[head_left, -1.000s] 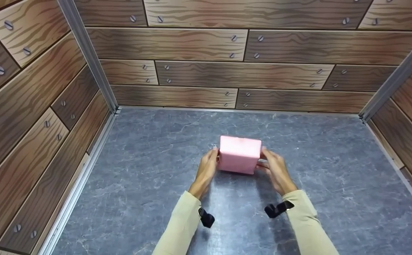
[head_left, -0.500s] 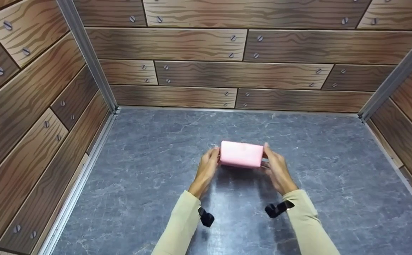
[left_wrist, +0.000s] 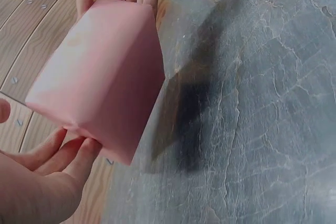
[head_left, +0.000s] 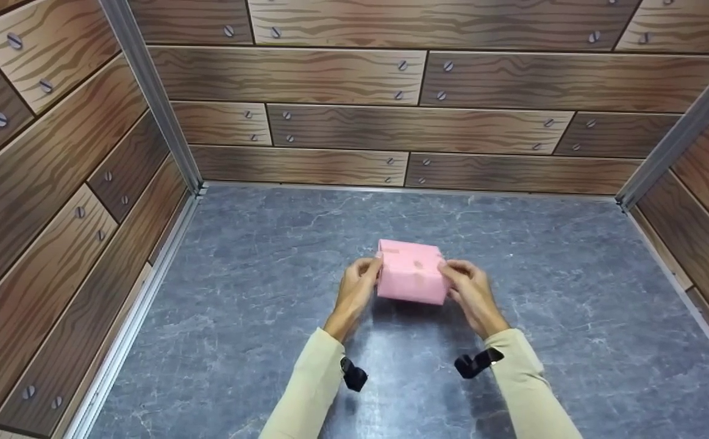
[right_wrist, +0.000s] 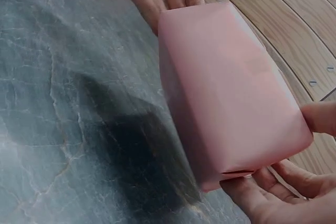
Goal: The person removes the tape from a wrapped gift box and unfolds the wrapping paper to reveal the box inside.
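A box wrapped in pink paper [head_left: 412, 277] is held up between both hands, its shadow falling on the grey surface beneath. My left hand [head_left: 356, 289] holds its left end; in the left wrist view, several left fingers [left_wrist: 79, 163] press against the folded end. At the opposite end, my right hand [head_left: 471, 294] grips the box with the thumb at the upper edge. The right wrist view shows right fingers [right_wrist: 241, 195] at the folded paper of that end, next to a small dark gap. Small tan patches show on the paper in the head view.
The grey marbled surface [head_left: 256, 256] is bordered by wood-patterned panels at the back [head_left: 336, 125], left [head_left: 74, 244] and right. Metal rails [head_left: 156, 97] run along the corners and edges. A small black wrist camera [head_left: 354, 375] sits on each sleeve.
The pink box has been turned in the hands, so a different face with tan patches now shows. The right thumb has moved onto its upper edge. Both forearms stay nearly in place.
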The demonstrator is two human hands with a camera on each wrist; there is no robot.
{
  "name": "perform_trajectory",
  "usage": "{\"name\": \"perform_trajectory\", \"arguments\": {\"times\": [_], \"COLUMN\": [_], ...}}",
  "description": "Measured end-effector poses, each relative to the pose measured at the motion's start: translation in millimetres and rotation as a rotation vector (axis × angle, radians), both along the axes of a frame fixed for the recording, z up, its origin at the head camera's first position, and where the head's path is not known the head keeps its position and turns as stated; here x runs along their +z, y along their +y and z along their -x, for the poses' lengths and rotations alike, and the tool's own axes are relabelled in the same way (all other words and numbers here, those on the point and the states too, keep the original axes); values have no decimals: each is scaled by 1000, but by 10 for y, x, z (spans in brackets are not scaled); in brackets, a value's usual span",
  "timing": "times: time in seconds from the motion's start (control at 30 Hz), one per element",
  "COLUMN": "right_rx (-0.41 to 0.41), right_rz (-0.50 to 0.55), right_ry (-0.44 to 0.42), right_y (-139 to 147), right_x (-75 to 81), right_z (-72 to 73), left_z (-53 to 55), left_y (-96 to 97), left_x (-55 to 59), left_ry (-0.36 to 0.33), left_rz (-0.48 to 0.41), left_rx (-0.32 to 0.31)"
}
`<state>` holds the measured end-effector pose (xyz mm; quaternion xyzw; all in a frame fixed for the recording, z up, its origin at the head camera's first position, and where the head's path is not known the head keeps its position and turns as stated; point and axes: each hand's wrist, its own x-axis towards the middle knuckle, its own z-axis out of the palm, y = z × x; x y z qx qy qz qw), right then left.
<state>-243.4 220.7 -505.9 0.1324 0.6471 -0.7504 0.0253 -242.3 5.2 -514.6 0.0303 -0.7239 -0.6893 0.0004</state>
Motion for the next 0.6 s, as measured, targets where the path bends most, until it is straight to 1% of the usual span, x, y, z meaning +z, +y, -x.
{"name": "perform_trajectory", "arguments": {"times": [0.13, 0.3, 0.47, 0.6], "right_rx": [0, 14, 1, -12], "right_rz": [-11, -30, -62, -103], "right_ry": [41, 89, 145, 162], "right_y": [-25, -37, -26, -28], "right_x": [-64, -182, -278, -315], "right_z": [-20, -45, -77, -89], "left_z": [-21, -46, -82, -104], "left_y": [13, 27, 25, 20], "left_x": [-41, -121, -169, -201], "left_ry": [6, 12, 48, 64], "left_rz": [75, 112, 150, 158], "left_rx": [29, 40, 21, 3]}}
